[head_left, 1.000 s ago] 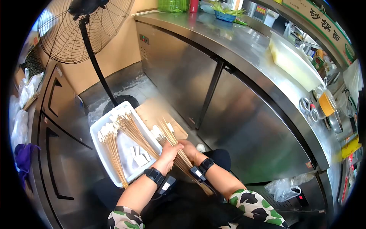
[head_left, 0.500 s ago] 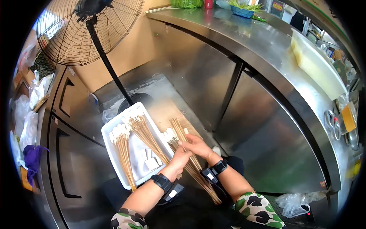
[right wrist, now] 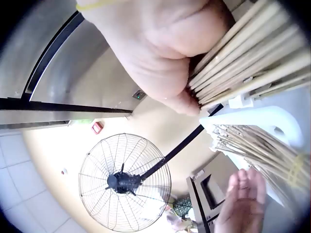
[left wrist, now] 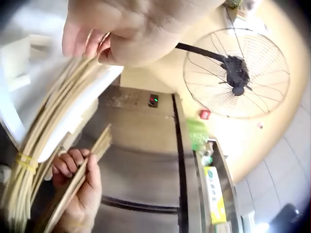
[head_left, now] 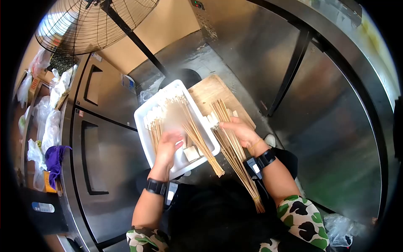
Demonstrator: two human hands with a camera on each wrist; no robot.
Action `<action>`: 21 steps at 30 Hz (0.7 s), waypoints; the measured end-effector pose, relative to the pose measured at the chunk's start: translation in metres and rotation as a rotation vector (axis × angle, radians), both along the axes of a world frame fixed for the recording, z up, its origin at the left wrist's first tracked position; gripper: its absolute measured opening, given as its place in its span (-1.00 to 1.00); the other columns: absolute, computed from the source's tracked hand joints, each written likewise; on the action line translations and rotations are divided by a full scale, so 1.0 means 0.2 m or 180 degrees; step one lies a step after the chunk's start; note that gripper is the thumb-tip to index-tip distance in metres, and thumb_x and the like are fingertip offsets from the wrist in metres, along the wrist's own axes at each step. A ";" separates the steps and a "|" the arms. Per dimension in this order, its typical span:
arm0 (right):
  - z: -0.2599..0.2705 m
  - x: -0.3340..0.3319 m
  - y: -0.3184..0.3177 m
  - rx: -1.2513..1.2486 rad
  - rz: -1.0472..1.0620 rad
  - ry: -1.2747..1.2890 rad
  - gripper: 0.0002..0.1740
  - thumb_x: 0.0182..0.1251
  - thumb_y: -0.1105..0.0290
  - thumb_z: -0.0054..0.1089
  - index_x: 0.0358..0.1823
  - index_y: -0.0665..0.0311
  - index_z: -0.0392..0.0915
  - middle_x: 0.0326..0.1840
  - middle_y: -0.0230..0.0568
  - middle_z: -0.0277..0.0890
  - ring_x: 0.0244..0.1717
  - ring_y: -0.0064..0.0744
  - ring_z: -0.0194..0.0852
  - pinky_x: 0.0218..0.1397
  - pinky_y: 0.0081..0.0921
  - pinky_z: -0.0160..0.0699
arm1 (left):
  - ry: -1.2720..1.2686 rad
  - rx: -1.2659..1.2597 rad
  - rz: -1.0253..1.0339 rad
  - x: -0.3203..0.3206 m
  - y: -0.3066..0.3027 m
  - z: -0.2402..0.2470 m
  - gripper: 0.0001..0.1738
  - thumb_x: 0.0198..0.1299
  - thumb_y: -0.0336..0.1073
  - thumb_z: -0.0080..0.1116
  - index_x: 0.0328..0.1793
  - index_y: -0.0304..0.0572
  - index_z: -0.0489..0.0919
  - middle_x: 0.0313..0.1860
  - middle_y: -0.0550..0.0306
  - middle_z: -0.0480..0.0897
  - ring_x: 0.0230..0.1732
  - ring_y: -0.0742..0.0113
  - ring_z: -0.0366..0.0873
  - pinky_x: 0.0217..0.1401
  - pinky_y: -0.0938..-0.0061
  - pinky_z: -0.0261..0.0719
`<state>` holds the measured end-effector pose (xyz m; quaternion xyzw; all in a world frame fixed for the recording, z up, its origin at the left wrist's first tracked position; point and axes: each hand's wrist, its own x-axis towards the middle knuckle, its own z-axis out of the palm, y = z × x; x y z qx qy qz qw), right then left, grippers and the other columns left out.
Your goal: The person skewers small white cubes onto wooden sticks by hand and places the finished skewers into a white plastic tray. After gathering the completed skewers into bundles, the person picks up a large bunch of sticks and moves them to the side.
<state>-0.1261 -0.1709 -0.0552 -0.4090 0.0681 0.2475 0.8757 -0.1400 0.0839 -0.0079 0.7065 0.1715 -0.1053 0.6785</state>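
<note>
In the head view my right hand (head_left: 242, 132) grips a long bundle of thin wooden skewers (head_left: 241, 161), with small white pieces near its far end. My left hand (head_left: 168, 147) is over the white tray (head_left: 200, 119), its fingers loosely extended; its palm shows bare in the right wrist view. Inside the tray lie a banded skewer bundle (head_left: 203, 147) with pale tips and another bundle (head_left: 155, 132), partly hidden by the left hand. A loose white block (head_left: 191, 153) sits near the tray's close end.
A wooden board (head_left: 216, 90) is beyond the held skewers, beside the tray. The black base (head_left: 187, 77) of a standing fan is behind the tray. Steel cabinets (head_left: 100, 155) flank both sides, and a plastic bag (head_left: 342, 231) lies at lower right.
My left hand has left the held skewers and moved left over the tray. The right hand keeps its grip on the bundle. The head view has tilted further down.
</note>
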 end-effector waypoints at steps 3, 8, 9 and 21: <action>0.01 0.00 0.01 -0.0144 -0.0007 -0.0092 -0.79 0.22 0.40 0.16 -0.15 0.32 0.48 -0.27 -0.29 0.54 -0.32 -0.54 0.52 -0.24 -0.56 0.56 | 0.0487 0.0755 0.0163 0.05 0.03 -0.22 -0.71 0.10 -0.43 0.02 -0.01 -0.25 0.41 -0.01 0.03 0.49 0.00 0.25 0.46 0.05 0.39 0.45; -0.02 0.01 -0.01 -0.0390 0.0156 -0.0180 -0.71 0.21 0.41 0.15 -0.06 0.36 0.45 -0.16 -0.27 0.52 -0.17 -0.52 0.50 -0.12 -0.55 0.53 | 0.0142 0.3366 -0.1156 0.17 -0.02 -0.32 -0.53 -0.06 -0.27 0.18 -0.02 -0.43 0.48 -0.19 -0.34 0.56 -0.08 -0.09 0.54 -0.01 0.27 0.48; -0.01 0.00 -0.01 -0.0321 0.0122 -0.0162 -0.74 0.20 0.42 0.15 -0.09 0.34 0.46 -0.21 -0.28 0.52 -0.22 -0.53 0.51 -0.16 -0.55 0.53 | 0.0418 0.3545 -0.1521 0.18 -0.06 -0.25 -0.48 -0.09 -0.24 0.22 -0.02 -0.47 0.47 -0.20 -0.39 0.55 -0.08 -0.12 0.54 -0.01 0.26 0.48; -0.06 0.02 0.00 -0.0320 0.0137 -0.0270 -0.86 0.18 0.45 0.19 -0.26 0.30 0.50 -0.40 -0.38 0.50 -0.41 -0.63 0.45 -0.38 -0.64 0.46 | -0.0313 0.3588 -0.0642 0.25 0.08 -0.47 -0.58 0.02 -0.26 0.13 -0.02 -0.32 0.38 -0.29 -0.14 0.60 -0.26 -0.03 0.59 -0.17 0.26 0.56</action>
